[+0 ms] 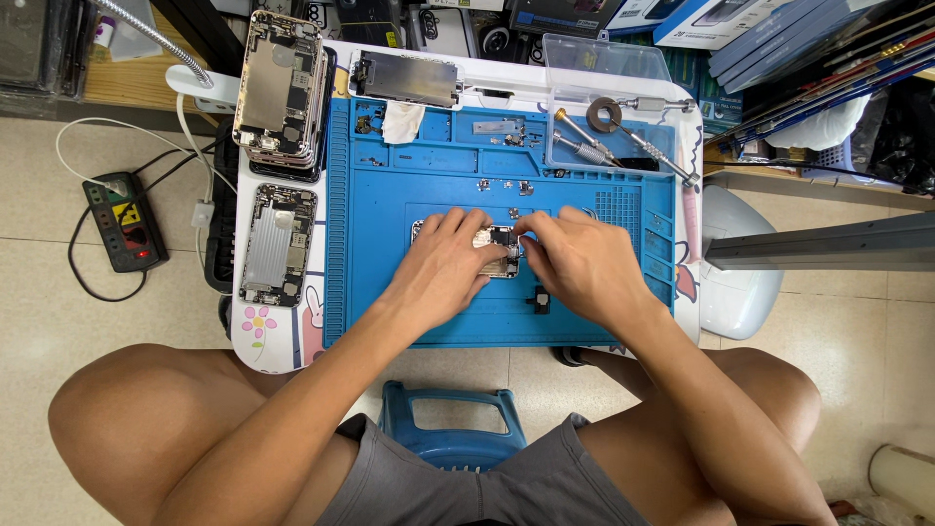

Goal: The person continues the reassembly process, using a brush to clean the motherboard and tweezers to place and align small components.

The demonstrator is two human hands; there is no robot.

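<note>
We are steadying the opened silver phone chassis (492, 251) at the centre of the blue silicone repair mat (390, 244): left hand (443, 268) pressing flat and open-fingered, right hand (579, 263) pinching at its top edge; what it pinches, we cannot tell.

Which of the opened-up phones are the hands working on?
The small opened phone on the blue mat, under the left hand and right hand. The other opened phones, a stack and a single one, lie untouched left of the mat.
</note>
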